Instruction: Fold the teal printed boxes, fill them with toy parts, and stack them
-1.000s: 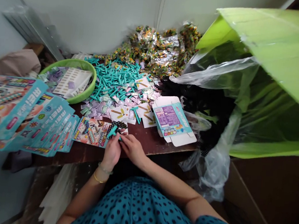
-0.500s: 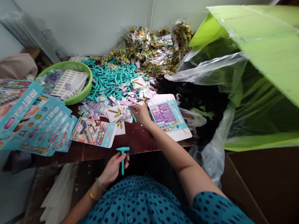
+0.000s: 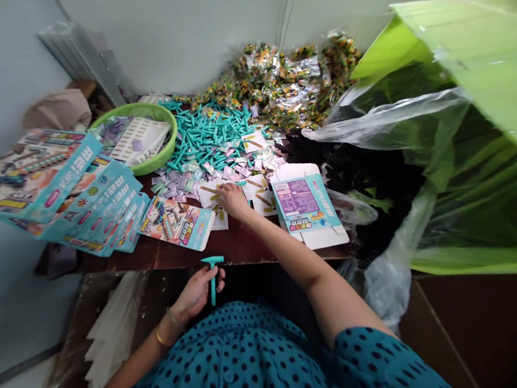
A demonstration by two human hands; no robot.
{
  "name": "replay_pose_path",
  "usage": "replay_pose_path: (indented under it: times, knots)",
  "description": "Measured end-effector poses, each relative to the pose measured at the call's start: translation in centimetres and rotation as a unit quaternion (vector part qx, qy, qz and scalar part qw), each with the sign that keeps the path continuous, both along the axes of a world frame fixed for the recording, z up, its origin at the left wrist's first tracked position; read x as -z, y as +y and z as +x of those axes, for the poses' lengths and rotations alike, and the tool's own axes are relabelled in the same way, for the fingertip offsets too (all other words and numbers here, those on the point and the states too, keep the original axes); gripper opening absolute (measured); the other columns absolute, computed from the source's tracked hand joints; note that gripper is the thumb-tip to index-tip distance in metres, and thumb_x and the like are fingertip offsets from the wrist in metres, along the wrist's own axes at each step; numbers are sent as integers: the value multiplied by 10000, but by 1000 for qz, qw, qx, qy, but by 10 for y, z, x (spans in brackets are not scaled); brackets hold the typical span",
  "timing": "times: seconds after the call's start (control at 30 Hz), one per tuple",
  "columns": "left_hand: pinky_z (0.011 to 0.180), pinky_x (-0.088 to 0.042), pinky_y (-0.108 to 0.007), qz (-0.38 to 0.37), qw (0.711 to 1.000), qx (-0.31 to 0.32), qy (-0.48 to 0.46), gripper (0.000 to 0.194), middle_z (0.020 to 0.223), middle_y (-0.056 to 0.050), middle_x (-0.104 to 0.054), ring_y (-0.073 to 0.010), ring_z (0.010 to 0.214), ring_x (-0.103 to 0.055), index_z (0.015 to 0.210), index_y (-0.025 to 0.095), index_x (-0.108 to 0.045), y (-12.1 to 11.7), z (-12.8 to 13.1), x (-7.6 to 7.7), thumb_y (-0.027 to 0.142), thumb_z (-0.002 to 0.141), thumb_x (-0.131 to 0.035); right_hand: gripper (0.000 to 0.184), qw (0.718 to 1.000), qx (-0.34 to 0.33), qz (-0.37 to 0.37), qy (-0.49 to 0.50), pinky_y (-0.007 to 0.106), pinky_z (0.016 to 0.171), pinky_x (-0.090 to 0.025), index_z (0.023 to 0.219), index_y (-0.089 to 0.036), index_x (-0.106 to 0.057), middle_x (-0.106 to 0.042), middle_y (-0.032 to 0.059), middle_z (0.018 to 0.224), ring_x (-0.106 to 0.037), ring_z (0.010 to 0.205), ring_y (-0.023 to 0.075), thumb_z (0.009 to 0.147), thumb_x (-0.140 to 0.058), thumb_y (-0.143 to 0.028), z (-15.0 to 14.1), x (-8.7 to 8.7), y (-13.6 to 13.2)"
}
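Note:
In my left hand (image 3: 201,289), low in front of the table edge, is a teal plastic toy hammer (image 3: 213,272), head up and handle down. My right hand (image 3: 233,201) reaches over the table, its fingers closed at the right edge of a printed card (image 3: 208,192). Just beyond that hand are more printed cards (image 3: 262,195) with pickaxe-like pictures, and a bit of teal plastic (image 3: 242,183) shows there, partly hidden. A flat printed box (image 3: 177,223) lies left of my right hand; another, back side up (image 3: 307,205), lies right of it.
Stacked teal boxes (image 3: 97,203) lean at the left, before a green basket (image 3: 152,162) of sheets and packets. Teal plastic pieces (image 3: 209,131), small packets (image 3: 182,180) and bagged colourful parts (image 3: 291,87) are heaped behind. A big green carton (image 3: 496,52) with plastic film overhangs the right.
My right hand has moved left from beside the teal piece to the printed card. My left hand still holds the toy hammer. The view has shifted slightly left.

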State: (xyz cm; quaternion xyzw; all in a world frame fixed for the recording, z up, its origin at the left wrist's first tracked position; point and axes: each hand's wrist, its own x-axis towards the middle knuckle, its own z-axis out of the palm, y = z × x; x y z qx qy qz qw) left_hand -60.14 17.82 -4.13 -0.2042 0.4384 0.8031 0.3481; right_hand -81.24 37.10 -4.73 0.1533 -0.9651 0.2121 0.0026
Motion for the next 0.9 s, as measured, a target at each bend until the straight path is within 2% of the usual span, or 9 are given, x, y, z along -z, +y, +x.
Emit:
replay_pose_path:
  times: [0.07, 0.13, 0.27, 0.37, 0.5, 0.6, 0.9]
  knots:
    - [632, -472, -239, 11, 1000, 1, -4, 391, 865, -32, -685, -110, 642, -611, 890, 149, -617, 5, 0, 2, 388, 741, -889, 331, 1000, -27, -6, 8, 451, 1093, -355, 1286, -204, -684, -619, 120, 1400, -488, 1305, 301, 982, -579, -281, 19, 4, -3]
    - [631, -473, -243, 21, 1000, 7, -6, 385, 857, -33, -686, -116, 642, -615, 889, 149, -613, 10, 1, 2, 374, 741, -887, 308, 1000, -19, -17, 10, 456, 1077, -377, 1261, -215, -697, -620, 118, 1397, -498, 1296, 303, 986, -578, -285, 35, 7, 1]
    - [604, -453, -242, 36, 999, 14, -6, 409, 841, -31, -683, -115, 611, -608, 880, 148, -599, 16, 4, 1, 393, 731, -890, 370, 997, 72, -15, 37, 484, 1081, -393, 1326, -205, -663, -588, 149, 1424, -476, 1324, 335, 970, -592, -278, 58, 18, 25]
    - [586, -439, -235, 35, 999, 13, -6, 438, 830, -28, -682, -112, 599, -609, 887, 148, -595, 16, 7, 7, 416, 715, -895, 469, 990, 118, 2, 76, 518, 1112, -374, 1418, -168, -591, -532, 188, 1475, -429, 1375, 365, 966, -595, -295, 78, 35, 43]
    - [568, -431, -238, 35, 999, 16, -16, 453, 809, -24, -682, -113, 571, -612, 910, 155, -593, 16, 10, 16, 428, 704, -890, 389, 989, 67, 4, 129, 521, 1112, -384, 1352, -172, -646, -563, 177, 1446, -430, 1386, 353, 1006, -512, -291, 103, 65, 56]
    - [574, -438, -247, 39, 999, 18, -14, 446, 808, -30, -684, -121, 570, -622, 907, 153, -596, 17, 9, 18, 422, 699, -886, 363, 986, 34, -11, 162, 522, 1104, -391, 1315, -200, -671, -620, 148, 1375, -470, 1349, 332, 1022, -475, -286, 110, 78, 57]
    - [619, -454, -264, 46, 999, 29, -2, 448, 828, -31, -677, -123, 610, -624, 924, 151, -606, 25, 10, 14, 437, 710, -876, 345, 985, 39, -18, 166, 504, 1101, -377, 1289, -185, -678, -637, 138, 1352, -491, 1313, 320, 1021, -484, -282, 111, 70, 52]
